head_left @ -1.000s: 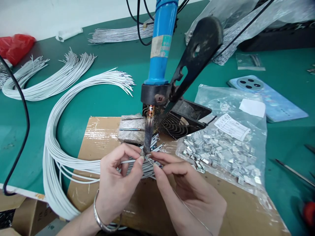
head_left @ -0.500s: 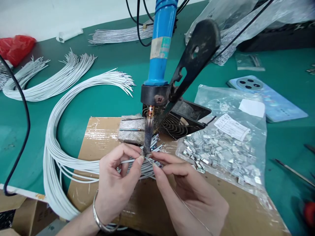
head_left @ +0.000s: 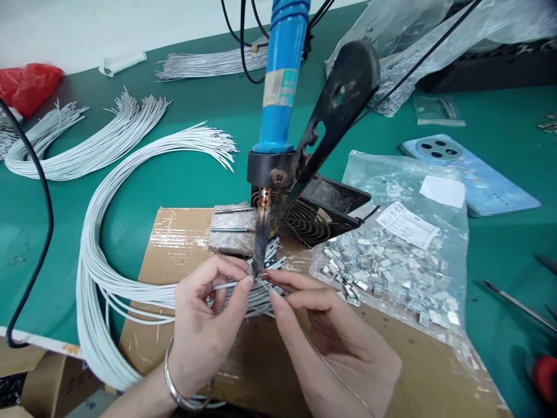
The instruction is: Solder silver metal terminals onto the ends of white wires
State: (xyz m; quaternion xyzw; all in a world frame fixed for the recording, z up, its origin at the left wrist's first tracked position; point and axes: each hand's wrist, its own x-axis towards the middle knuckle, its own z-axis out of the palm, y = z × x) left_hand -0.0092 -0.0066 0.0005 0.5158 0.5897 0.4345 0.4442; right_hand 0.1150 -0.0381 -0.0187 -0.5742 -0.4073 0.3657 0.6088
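My left hand (head_left: 204,325) pinches the end of a thin white wire (head_left: 226,285) and holds it up to the dark tip (head_left: 260,249) of a blue-handled soldering iron (head_left: 278,87) fixed in a black stand. My right hand (head_left: 335,342) pinches a fine strand of solder wire (head_left: 335,371) and brings its end to the same tip. Both hands meet just under the iron, above a taped cardboard box (head_left: 174,244). A bundle of white wires (head_left: 100,255) curves from the left to under my hands.
A clear bag of small metal parts (head_left: 391,273) lies right of my hands. A black fan (head_left: 322,215) sits behind the iron. A phone (head_left: 470,174) lies at right. More wire bundles (head_left: 87,145) and a red bag (head_left: 26,81) lie on the green table. A black cable (head_left: 43,220) runs at left.
The view has shifted slightly; my hands stay at the iron's tip with the wire and solder.
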